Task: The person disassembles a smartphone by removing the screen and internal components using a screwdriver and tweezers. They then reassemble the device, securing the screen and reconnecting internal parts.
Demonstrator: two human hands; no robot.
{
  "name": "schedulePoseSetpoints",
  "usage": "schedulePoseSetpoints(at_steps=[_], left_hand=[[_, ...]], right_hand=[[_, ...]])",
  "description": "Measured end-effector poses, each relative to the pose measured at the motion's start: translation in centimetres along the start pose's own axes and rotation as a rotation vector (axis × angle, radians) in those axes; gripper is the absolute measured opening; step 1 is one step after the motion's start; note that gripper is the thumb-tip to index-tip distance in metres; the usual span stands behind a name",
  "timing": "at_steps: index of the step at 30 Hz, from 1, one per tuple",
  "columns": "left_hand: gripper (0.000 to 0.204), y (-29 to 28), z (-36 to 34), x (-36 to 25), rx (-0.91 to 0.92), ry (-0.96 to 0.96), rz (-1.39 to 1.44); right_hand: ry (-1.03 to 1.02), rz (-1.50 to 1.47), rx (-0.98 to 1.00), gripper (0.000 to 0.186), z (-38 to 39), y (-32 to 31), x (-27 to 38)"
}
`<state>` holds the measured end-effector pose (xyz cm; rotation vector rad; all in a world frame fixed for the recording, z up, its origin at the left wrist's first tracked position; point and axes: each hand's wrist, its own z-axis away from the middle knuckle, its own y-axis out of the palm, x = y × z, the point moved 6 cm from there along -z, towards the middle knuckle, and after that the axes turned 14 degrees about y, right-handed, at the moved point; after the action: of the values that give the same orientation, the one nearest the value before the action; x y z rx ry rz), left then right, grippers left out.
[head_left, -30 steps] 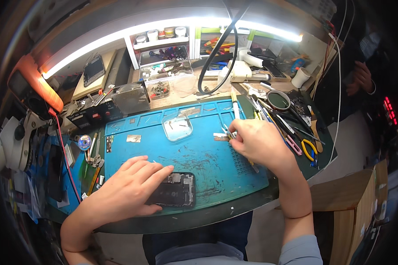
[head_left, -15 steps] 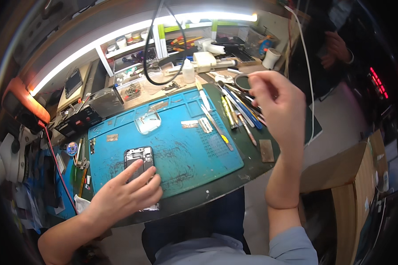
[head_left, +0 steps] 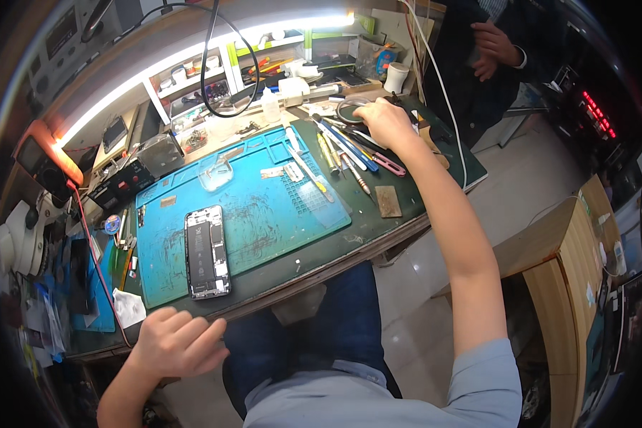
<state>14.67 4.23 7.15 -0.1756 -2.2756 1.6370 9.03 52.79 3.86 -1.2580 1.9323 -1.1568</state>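
An opened phone (head_left: 208, 253), its battery and inner boards bare, lies near the front left of the blue work mat (head_left: 260, 246). My left hand (head_left: 180, 344) is off the bench's front edge, below the phone, fingers curled in and nothing visible in them. At the back right my right hand (head_left: 386, 121) pinches the side of a round, thin-rimmed ring, which looks like a magnifying glass (head_left: 351, 109). It is low over the pens and tools; the fingertips are partly hidden. Close by lie a pink-handled cutter (head_left: 389, 165) and several blue and white pens (head_left: 353, 153).
A small clear dish (head_left: 215, 175) and a yellow-tipped knife (head_left: 308, 170) rest on the mat. A brown plate (head_left: 388, 202) lies right of it. An orange multimeter (head_left: 46, 164) stands left. A black cable (head_left: 204, 78) hangs overhead. Another person's hands (head_left: 493, 50) are at upper right.
My left hand has left the phone and drawn back toward me, its fingers curling. My right hand has lowered the ring from mid-air to the tools at the back right. The view has shifted.
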Motion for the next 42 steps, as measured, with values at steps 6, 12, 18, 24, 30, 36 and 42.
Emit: schedulePoseSetpoints(at_steps=[6, 12, 18, 24, 30, 36, 42], left_hand=[[0.022, 1.2, 4.8, -2.5, -0.362, -0.299, 0.14], [0.04, 5.2, -1.1, -1.3, -1.018, -0.85, 1.38], [0.042, 7.8, -1.9, 0.3, -0.993, -1.059, 1.999], [0.033, 7.8, 1.4, -1.3, -0.901, -1.038, 1.949], [0.023, 8.6, 3.5, -2.7, -0.652, -1.07, 1.894], [0.022, 8.3, 4.7, -1.8, -0.622, -0.978, 1.863], [0.025, 8.2, 4.9, -1.1, -0.632, -0.875, 1.89]], right_hand=[[0.1, -0.369, -0.301, 0.019, 3.5, -6.1, 1.4], [-0.585, -0.407, -0.45, 0.029, 20.8, -12.8, 15.0], [-0.781, -0.72, -0.206, 0.02, 22.7, -13.6, 17.8], [-0.272, -0.691, -0.133, 0.029, 14.8, -9.3, 15.3], [-0.013, -0.33, -0.029, 0.025, 11.2, -4.3, 13.7], [0.052, -0.346, 0.01, 0.026, 12.0, -5.6, 10.8], [0.253, -0.425, 0.292, 0.025, 12.7, -7.2, 8.1]])
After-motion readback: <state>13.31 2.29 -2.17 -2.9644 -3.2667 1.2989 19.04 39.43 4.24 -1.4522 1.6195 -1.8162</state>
